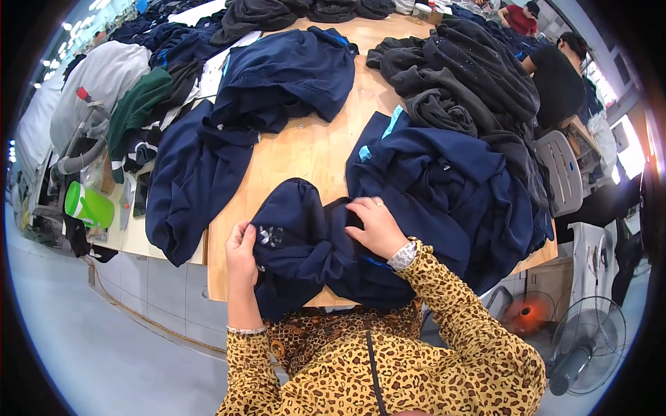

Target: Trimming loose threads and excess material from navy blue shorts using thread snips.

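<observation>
Wooden table (305,149), grey floor (104,347), fan (586,340)

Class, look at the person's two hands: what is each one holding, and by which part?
The left hand pinches the left edge of the navy garment beside its small white emblem; the right hand presses on its top folds.

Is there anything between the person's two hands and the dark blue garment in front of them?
No. Both hands already touch the navy garment: the left hand grips its left edge, and the right hand presses on top. Nothing visible lies between.
</observation>
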`<state>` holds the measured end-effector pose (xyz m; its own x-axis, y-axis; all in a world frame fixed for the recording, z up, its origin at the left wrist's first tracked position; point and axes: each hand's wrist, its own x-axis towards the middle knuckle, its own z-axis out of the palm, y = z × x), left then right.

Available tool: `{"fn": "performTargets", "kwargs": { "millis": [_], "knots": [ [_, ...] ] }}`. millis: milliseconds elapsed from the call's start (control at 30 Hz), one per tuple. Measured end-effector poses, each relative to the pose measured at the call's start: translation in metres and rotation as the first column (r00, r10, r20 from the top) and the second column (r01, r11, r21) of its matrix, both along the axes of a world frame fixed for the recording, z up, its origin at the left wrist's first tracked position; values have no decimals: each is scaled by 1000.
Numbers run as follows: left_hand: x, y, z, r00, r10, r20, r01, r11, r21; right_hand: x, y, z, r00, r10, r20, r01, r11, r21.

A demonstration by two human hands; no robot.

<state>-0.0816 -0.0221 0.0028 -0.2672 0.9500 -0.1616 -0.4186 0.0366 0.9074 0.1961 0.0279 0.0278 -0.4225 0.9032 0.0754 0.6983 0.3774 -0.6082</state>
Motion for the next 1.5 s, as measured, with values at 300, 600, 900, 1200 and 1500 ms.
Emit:
{"fn": "performTargets", "kwargs": {
  "millis": [300, 600, 900, 1200, 1500],
  "knots": [
    [-38, -32, -15, 685, -97, -722, -72, 977, -199, -21, 67, -2, 959, 122, -256, -127, 992, -3],
    [-23, -40, 2, 655, -8, -756, -24, 999, -31, -112, 102, -19, 824, -122, -554, -294, 743, -601],
    [-11, -44, 4, 507, 132, -852, 52, 982, 183, -126, 104, -34, 741, -190, -645, -418, 621, -663],
    [29, -26, 5, 160, 626, -763, 126, 754, 645, -35, 34, 64, 519, -218, -826, -154, 927, -341],
    [47, -17, -34, 769, 526, -363, -478, 851, 219, -27, 5, 48, 316, -376, -871, 92, 926, -366]
  ]
}}
